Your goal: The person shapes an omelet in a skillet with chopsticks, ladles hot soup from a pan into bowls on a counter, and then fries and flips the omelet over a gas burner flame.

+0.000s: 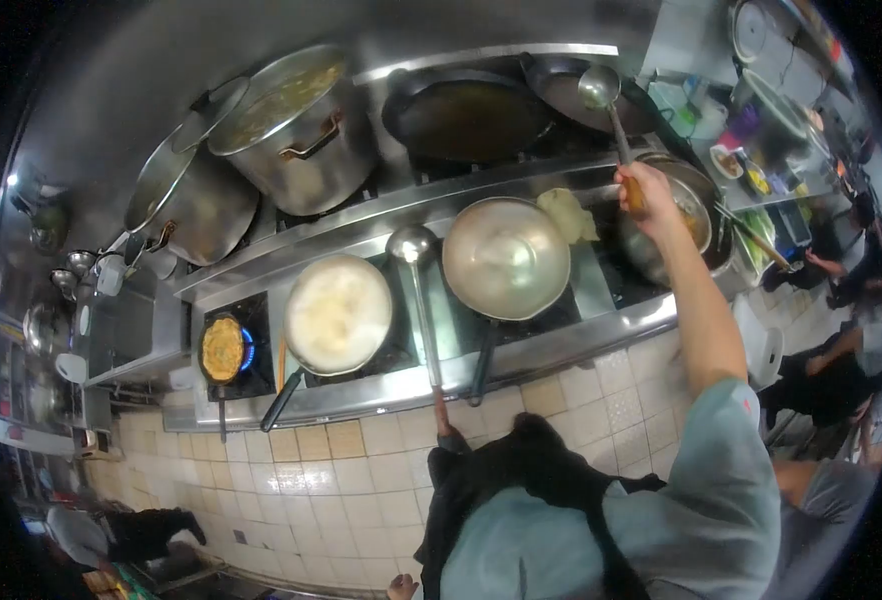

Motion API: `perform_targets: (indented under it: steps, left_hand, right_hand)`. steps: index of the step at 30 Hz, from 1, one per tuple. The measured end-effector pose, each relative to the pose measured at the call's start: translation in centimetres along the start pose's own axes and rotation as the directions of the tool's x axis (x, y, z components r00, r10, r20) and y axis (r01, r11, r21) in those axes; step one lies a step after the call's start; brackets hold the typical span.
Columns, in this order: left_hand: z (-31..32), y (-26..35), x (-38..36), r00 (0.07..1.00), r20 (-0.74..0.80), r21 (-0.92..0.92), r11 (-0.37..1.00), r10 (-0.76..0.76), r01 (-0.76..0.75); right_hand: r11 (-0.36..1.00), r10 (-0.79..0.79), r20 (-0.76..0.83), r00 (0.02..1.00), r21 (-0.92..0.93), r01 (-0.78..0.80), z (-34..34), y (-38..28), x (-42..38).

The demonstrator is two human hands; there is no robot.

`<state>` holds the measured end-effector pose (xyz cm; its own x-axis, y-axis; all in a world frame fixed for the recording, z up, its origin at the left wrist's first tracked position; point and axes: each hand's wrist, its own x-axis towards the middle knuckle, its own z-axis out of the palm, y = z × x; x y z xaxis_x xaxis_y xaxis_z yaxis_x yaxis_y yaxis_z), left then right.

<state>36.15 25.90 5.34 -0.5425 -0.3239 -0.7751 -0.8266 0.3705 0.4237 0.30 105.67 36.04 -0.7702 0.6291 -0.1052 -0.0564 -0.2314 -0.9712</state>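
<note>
Silvery metal ladle with a round bowl and brown wooden grip (601,90) is held at the upper right of the frame by the right hand (651,200), its fingers wrapped around the grip. Pale square-tiled floor (381,490) spreads across the lower half of the kitchen scene, below a long stainless-steel cooking range (613,335) running across the middle. Two tall steel stockpots stand at the upper left, the nearer one to centre (316,165) filled with yellowish contents, the other (223,210) beside it. At the upper centre sits a wide, round black pan (471,118); next to it, a second black pan (573,105) appears behind the ladle's bowl, though whether the two touch cannot be told. A bare silvery wok with a black handle (506,260) rests at the centre, and left of it a round pan with a black handle (281,403) holds cloudy white contents. Between them lies a long-handled metal ladle (425,320). At the lower left of the range, a golden-brown round food (223,350) fills a small dark pan (223,420) beside a blue flame (248,350). The left hand (401,588) is cut off at the bottom edge, its grip and spread impossible to tell
</note>
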Motion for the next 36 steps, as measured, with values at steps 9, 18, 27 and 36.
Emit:
perform_targets:
  steps: [9, 18, 27, 36]
  left_hand:
    - [4.4, -0.3, -3.3, 0.999, -0.025, 0.054, 0.998, -0.029, 0.030]
    - [5.7, 1.0, -4.5, 0.998, -0.050, 0.034, 0.999, -0.024, 0.025]
    - [4.9, 2.8, -4.8, 0.997, -0.080, -0.025, 1.000, 0.015, -0.017]
    - [5.1, 7.3, -5.0, 0.979, -0.140, -0.113, 0.979, 0.151, -0.167]
  right_hand:
    - [0.997, 0.079, 0.004, 0.997, 0.020, -0.079, -3.2, 1.4, 3.1]
    - [0.993, 0.098, 0.050, 0.994, 0.063, -0.101, -3.8, 1.7, 5.1]
    - [0.908, 0.115, 0.112, 0.987, 0.390, -0.151, -4.7, -0.3, 4.9]
    - [0.862, 0.045, 0.148, 0.988, 0.495, -0.113, -5.4, -2.3, 2.4]
